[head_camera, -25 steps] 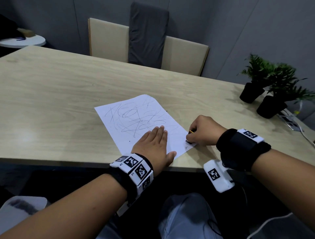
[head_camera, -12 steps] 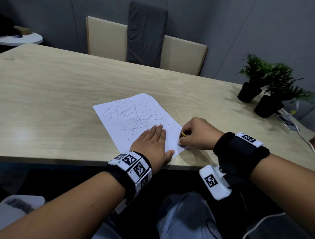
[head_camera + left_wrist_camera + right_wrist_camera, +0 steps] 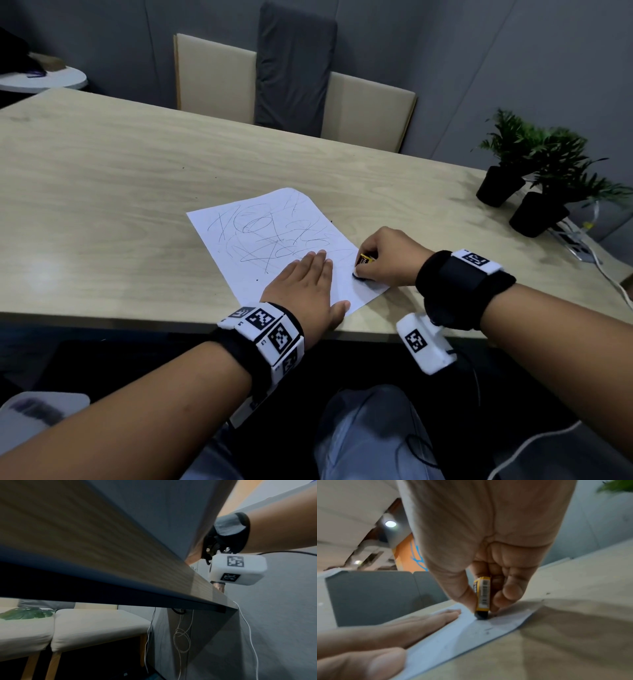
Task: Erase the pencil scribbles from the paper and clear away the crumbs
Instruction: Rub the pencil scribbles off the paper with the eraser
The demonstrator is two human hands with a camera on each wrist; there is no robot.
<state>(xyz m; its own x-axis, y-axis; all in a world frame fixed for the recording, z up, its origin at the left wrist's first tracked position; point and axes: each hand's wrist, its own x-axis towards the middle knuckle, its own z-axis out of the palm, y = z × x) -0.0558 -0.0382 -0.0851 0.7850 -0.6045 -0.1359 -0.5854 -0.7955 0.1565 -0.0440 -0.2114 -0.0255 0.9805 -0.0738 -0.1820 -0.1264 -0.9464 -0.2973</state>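
Note:
A white sheet of paper (image 3: pixel 274 240) covered in grey pencil scribbles lies on the wooden table (image 3: pixel 102 205) near its front edge. My left hand (image 3: pixel 305 284) lies flat on the paper's near part, fingers straight, pressing it down. My right hand (image 3: pixel 383 260) pinches an eraser in a yellow sleeve (image 3: pixel 362 261) and holds its dark tip on the paper's right corner. In the right wrist view the eraser (image 3: pixel 482 596) stands upright between thumb and fingers, its tip on the paper (image 3: pixel 453 635), with a few dark crumbs (image 3: pixel 487 632) nearby. The left hand (image 3: pixel 393 628) lies beside it.
Two potted plants (image 3: pixel 534 178) in black pots stand at the table's right end, with a white cable (image 3: pixel 613 277) near them. Cushioned chairs (image 3: pixel 291 82) sit behind the far edge. A round white side table (image 3: pixel 44 78) is at the far left.
My right hand has slid the eraser leftward from the paper's right edge further onto its corner. The left hand stays flat on the paper.

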